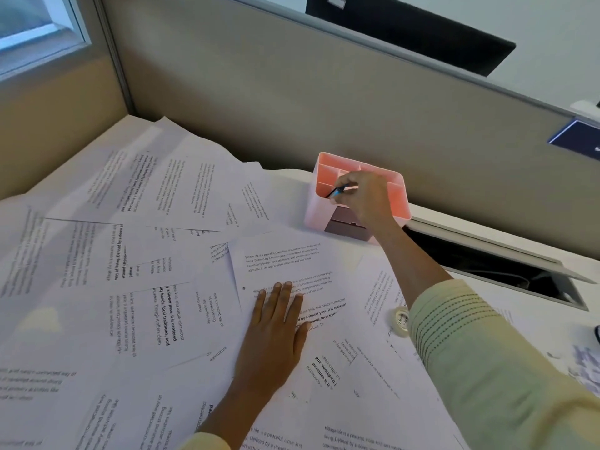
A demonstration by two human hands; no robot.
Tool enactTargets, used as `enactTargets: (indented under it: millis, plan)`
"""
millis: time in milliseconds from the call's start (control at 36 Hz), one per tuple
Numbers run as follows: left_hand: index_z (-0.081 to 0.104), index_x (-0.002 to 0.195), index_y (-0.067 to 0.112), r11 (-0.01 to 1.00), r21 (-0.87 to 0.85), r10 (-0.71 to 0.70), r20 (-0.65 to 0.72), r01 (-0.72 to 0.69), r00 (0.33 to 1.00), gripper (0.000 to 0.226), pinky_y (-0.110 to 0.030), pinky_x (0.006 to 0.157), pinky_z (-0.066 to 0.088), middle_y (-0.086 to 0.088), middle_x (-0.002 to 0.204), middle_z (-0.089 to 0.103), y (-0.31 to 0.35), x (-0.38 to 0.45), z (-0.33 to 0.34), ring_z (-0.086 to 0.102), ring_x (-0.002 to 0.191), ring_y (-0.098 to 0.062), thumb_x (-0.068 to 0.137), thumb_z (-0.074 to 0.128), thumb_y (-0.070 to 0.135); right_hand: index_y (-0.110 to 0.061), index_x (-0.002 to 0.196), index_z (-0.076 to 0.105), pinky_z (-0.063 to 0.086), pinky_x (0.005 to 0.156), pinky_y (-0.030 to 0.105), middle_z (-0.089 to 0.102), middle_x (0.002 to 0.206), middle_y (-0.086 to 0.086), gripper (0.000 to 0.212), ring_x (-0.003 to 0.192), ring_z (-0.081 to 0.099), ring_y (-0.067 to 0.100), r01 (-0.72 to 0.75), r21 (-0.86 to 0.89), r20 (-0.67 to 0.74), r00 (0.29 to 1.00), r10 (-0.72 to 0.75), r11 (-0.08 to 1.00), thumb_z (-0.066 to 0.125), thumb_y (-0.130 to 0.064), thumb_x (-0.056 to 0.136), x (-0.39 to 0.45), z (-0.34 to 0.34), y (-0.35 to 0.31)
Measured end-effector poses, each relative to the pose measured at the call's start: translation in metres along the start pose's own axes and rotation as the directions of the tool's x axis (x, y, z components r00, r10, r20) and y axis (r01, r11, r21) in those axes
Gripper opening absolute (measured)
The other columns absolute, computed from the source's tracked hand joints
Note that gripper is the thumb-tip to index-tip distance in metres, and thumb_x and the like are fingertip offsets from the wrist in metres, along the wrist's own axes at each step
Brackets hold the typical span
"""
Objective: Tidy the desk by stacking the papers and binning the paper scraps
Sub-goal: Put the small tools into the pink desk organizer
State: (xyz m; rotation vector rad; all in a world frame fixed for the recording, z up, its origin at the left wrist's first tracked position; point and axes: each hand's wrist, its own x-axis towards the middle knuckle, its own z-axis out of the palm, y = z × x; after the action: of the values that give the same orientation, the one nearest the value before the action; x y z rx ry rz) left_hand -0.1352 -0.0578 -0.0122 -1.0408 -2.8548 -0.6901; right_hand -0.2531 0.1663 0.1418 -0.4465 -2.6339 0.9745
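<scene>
Item 1. My right hand [360, 198]: reached far and to the right, over the pink desk organiser [357, 193] by the partition. Fingers curled, pinching a dark pen [337, 190] whose tip slants down toward one of the organiser's compartments. Which compartment, I cannot tell.

Item 2. My left hand [276, 326]: flat, fingers straight and slightly spread, palm pressing on a printed sheet [289, 264] near the middle of the desk. It holds nothing; it only pins the page.

Item 3. The papers [136, 254]: loose printed sheets, spread over nearly the whole desk, overlapping at every angle. Most lie to the left of both hands, running from the near edge to the far corner. Their text runs in many directions, so long axes disagree from sheet to sheet. The sheet under my left hand lies with its long side running roughly near-to-far, tilted a little.

Item 4. Paper scraps [584, 368]: a small blurred heap at the near right edge, beyond my right sleeve. No bin is in view.

Item 5. Tape roll [402, 321]: on the papers, just beside my right forearm.

Judgement: stacking has hardly begun. The left hand is nearer the bulk of the sheets; the right is nearer the scraps once the pen is released.
</scene>
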Motion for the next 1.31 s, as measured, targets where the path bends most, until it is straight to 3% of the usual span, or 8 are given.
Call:
enactTargets:
  millis: [167, 361, 500, 778, 944, 1028, 1111, 1306]
  plan:
    - [0.053, 0.135, 0.012, 1.0, 0.01, -0.004, -0.008, 0.004, 1.0, 0.055, -0.051, 0.107, 0.039, -0.013, 0.146, 0.044, 0.001, 0.0, -0.002, 0.041, 0.136, -0.03, 0.099, 0.028, 0.045, -0.007, 0.106, 0.068, 0.052, 0.093, 0.035, 0.068, 0.108, 0.01, 0.035, 0.098, 0.065, 0.022, 0.037, -0.042, 0.029, 0.999, -0.036, 0.998, 0.07, 0.002, 0.072, 0.003, 0.006, 0.003]
    - [0.054, 0.135, 0.011, 1.0, -0.003, -0.002, -0.015, 0.001, 1.0, 0.057, -0.053, 0.105, 0.04, -0.013, 0.145, 0.045, 0.002, 0.0, -0.003, 0.043, 0.134, -0.031, 0.1, 0.025, 0.045, -0.003, 0.117, 0.062, 0.044, 0.093, 0.019, 0.066, 0.117, 0.009, 0.045, 0.109, 0.061, 0.02, 0.054, -0.055, 0.08, 0.996, -0.049, 0.997, 0.07, 0.002, 0.073, 0.001, 0.006, -0.001]
    - [0.054, 0.135, 0.011, 1.0, 0.0, 0.003, -0.026, -0.003, 1.0, 0.054, -0.052, 0.106, 0.039, -0.013, 0.146, 0.044, 0.001, -0.001, -0.002, 0.041, 0.135, -0.031, 0.098, 0.032, 0.043, -0.006, 0.118, 0.062, 0.048, 0.098, 0.033, 0.066, 0.119, 0.009, 0.044, 0.108, 0.061, 0.023, 0.029, -0.075, 0.099, 0.995, -0.021, 0.997, 0.069, -0.002, 0.075, 0.004, 0.006, 0.005]
    - [0.051, 0.137, 0.014, 1.0, 0.006, -0.011, 0.003, 0.011, 1.0, 0.055, -0.049, 0.115, 0.026, -0.011, 0.147, 0.043, 0.001, -0.001, -0.003, 0.04, 0.136, -0.029, 0.098, 0.03, 0.046, -0.007, 0.114, 0.066, 0.044, 0.094, 0.025, 0.068, 0.114, 0.008, 0.038, 0.103, 0.061, 0.024, 0.083, -0.137, 0.072, 0.995, -0.073, 0.987, 0.066, -0.003, 0.076, -0.001, 0.008, 0.007]
    - [0.052, 0.137, 0.014, 1.0, -0.003, -0.026, 0.046, 0.026, 0.999, 0.057, -0.05, 0.108, 0.036, -0.011, 0.146, 0.045, 0.002, 0.0, -0.007, 0.043, 0.134, -0.029, 0.098, 0.027, 0.047, -0.008, 0.113, 0.066, 0.042, 0.09, 0.024, 0.068, 0.113, 0.008, 0.034, 0.102, 0.062, 0.026, 0.124, -0.152, 0.047, 0.992, -0.118, 0.981, 0.063, -0.002, 0.08, -0.005, 0.008, 0.012]
    - [0.051, 0.137, 0.015, 1.0, 0.005, -0.027, 0.06, 0.027, 0.998, 0.058, -0.047, 0.113, 0.031, -0.01, 0.147, 0.044, 0.001, 0.0, -0.007, 0.042, 0.135, -0.028, 0.099, 0.023, 0.049, -0.01, 0.114, 0.066, 0.045, 0.093, 0.028, 0.067, 0.117, 0.007, 0.031, 0.104, 0.061, 0.023, 0.095, -0.107, -0.052, 0.994, -0.101, 0.99, 0.065, -0.006, 0.083, -0.014, 0.005, 0.014]
    - [0.049, 0.139, 0.015, 1.0, 0.0, -0.027, 0.087, 0.028, 0.996, 0.06, -0.041, 0.117, 0.015, -0.01, 0.148, 0.041, 0.0, 0.0, -0.008, 0.04, 0.137, -0.028, 0.101, 0.018, 0.05, -0.009, 0.111, 0.067, 0.048, 0.094, 0.03, 0.066, 0.117, 0.007, 0.029, 0.105, 0.059, 0.022, 0.035, 0.054, -0.202, 0.979, -0.024, 0.998, 0.067, -0.005, 0.082, -0.032, -0.002, 0.019]
    - [0.049, 0.138, 0.012, 1.0, -0.014, -0.023, 0.098, 0.024, 0.995, 0.06, -0.036, 0.117, 0.007, -0.012, 0.148, 0.042, 0.0, 0.002, -0.013, 0.037, 0.138, -0.029, 0.099, 0.023, 0.049, -0.008, 0.103, 0.069, 0.047, 0.071, 0.005, 0.067, 0.097, 0.001, 0.022, 0.082, 0.062, 0.012, -0.087, 0.165, -0.405, 0.902, 0.149, 0.982, 0.064, 0.0, 0.084, -0.1, -0.039, 0.064]
